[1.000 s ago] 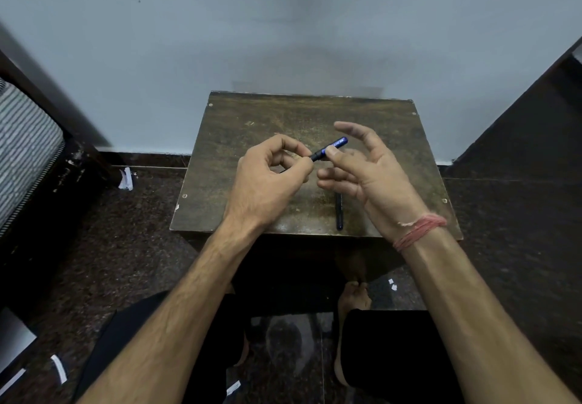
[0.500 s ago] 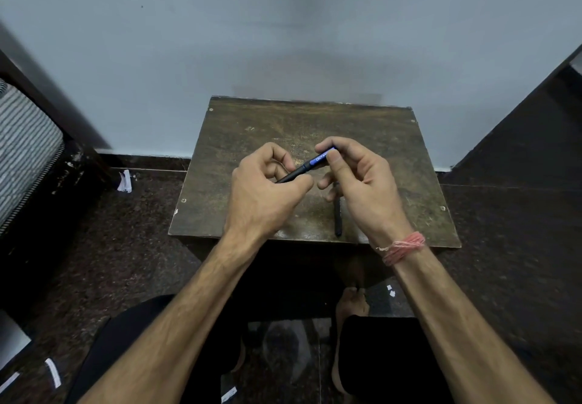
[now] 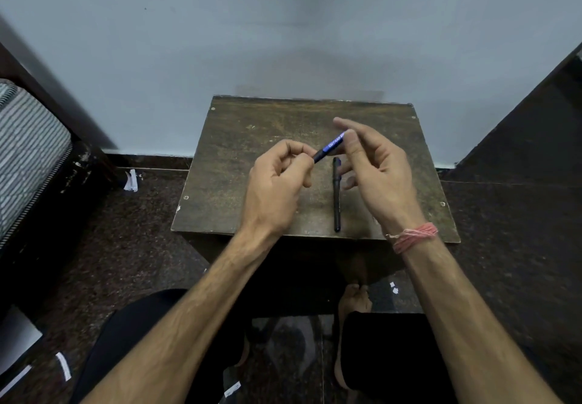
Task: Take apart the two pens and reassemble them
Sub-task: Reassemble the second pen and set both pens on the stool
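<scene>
A small brown table (image 3: pixel 252 183) stands by a pale wall in the middle of the frame. Above it, the left hand (image 3: pixel 277 183) pinches the dark end of a blue pen (image 3: pixel 329 146). The right hand (image 3: pixel 378 164) pinches the other end, its other fingers loose. A black pen (image 3: pixel 337 195) lies on the table below them.

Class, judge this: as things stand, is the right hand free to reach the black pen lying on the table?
Probably not at once: the right hand pinches the blue pen. The black pen lies uncovered just beside it.
</scene>
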